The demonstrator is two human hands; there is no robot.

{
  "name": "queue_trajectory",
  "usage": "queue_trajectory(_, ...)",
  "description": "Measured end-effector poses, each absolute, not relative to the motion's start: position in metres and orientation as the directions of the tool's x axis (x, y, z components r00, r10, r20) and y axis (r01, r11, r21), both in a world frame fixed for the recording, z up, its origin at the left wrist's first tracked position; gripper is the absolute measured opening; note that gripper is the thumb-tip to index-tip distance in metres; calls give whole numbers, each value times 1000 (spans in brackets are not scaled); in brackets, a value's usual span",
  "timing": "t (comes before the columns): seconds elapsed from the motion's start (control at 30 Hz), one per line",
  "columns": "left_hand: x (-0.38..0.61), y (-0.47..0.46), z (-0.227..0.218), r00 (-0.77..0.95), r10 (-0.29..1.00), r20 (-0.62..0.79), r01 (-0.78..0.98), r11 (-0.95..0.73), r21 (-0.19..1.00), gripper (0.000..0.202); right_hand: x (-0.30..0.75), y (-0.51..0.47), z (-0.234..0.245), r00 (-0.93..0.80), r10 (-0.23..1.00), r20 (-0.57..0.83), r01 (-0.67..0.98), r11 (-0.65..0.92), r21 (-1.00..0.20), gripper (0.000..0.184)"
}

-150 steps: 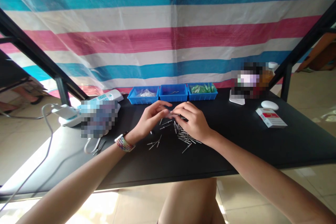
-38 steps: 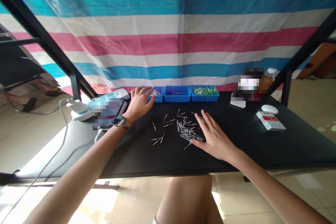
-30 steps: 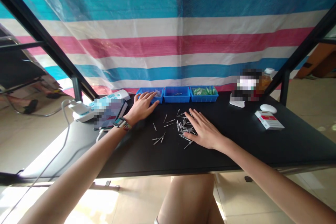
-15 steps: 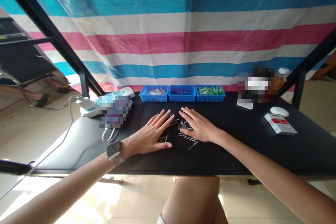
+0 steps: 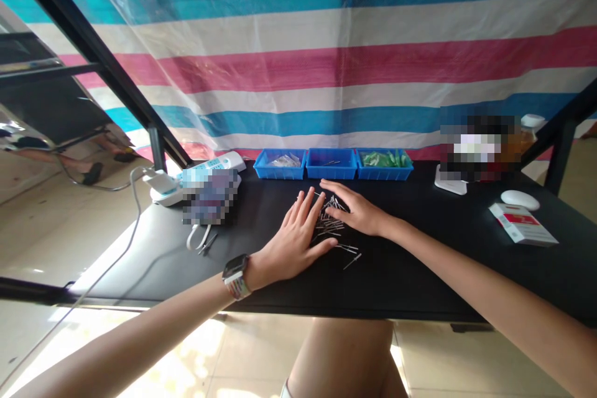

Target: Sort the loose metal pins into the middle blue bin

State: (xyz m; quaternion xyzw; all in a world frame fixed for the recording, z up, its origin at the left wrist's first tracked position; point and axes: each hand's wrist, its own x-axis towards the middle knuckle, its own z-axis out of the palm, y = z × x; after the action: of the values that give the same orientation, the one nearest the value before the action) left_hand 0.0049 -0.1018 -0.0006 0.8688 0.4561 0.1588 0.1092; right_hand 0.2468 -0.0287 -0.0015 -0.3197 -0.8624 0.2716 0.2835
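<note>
My left hand (image 5: 293, 239) lies flat and open on the black table (image 5: 420, 261), fingers together, its edge against a pile of small metal pins (image 5: 329, 224). My right hand (image 5: 352, 208) is open too, fingers stretched, resting on the other side of the same pile. The pins sit bunched between the two hands. A few stray pins (image 5: 351, 252) lie just in front of the pile. A watch (image 5: 236, 268) is on my left wrist.
Three blue trays (image 5: 332, 165) stand in a row at the table's back edge; the right one holds green parts. A white power strip (image 5: 186, 177) with a cable is at the left, a white mouse (image 5: 520, 199) and a red-white box (image 5: 522, 224) at the right.
My left hand came back from the left blue tray and swept right across the table. Both hands have pushed the scattered pins together into one pile.
</note>
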Motion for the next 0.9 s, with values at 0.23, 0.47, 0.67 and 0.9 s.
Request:
queue_trajectory(0.23, -45, -76, 12, 666, 743, 63, 709, -658, 254, 111, 284, -105, -3, -551, 810, 201, 641, 565, -519, 120)
queue_trajectory(0.47, -17, -52, 4, 732, 677, 74, 650, -727, 222, 113, 267, -100, -19, -604, 787, 122, 722, 606, -333, 123)
queue_trajectory(0.67, -2, -54, 0, 749, 655, 96, 627, -749, 215, 99, 262, -63, -15, -713, 690, 123, 630, 708, -319, 115)
queue_trajectory(0.9, 26, -72, -11, 632, 759, 160, 721, -651, 238, 84, 257, -37, -19, -780, 611, 133, 539, 765, -354, 109)
